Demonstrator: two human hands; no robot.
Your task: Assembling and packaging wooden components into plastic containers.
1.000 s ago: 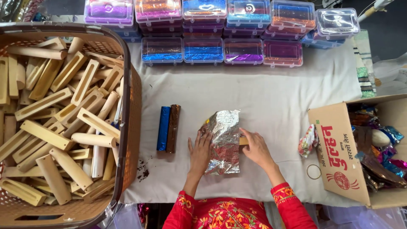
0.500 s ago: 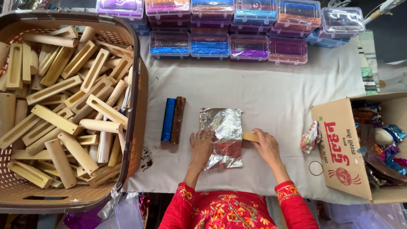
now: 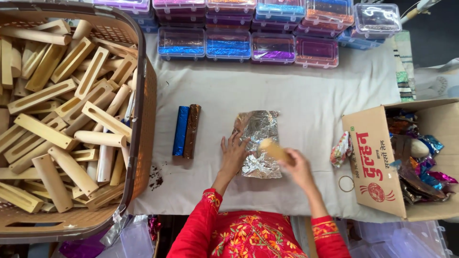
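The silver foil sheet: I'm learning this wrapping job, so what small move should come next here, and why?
Probably lower the wooden piece onto the silver foil sheet. The right hand holds it just over the sheet's right edge, while the left hand pins the crumpled foil flat on the cloth, so the sheet looks ready to receive it.

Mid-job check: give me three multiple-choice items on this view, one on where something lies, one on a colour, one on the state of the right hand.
1. Where do the two wrapped sticks lie?
A. inside the cardboard box
B. on the cloth between the basket and the foil sheet
C. on top of the plastic boxes

2. What colours are the two wrapped sticks?
A. blue and brown
B. green and gold
C. both silver

3. What is the right hand doing?
A. resting flat and empty
B. holding a wooden piece over the foil
C. reaching into the basket

Answers:
1 B, wrapped sticks lie between basket and foil sheet.
2 A, one of each.
3 B, right hand grips wooden piece.
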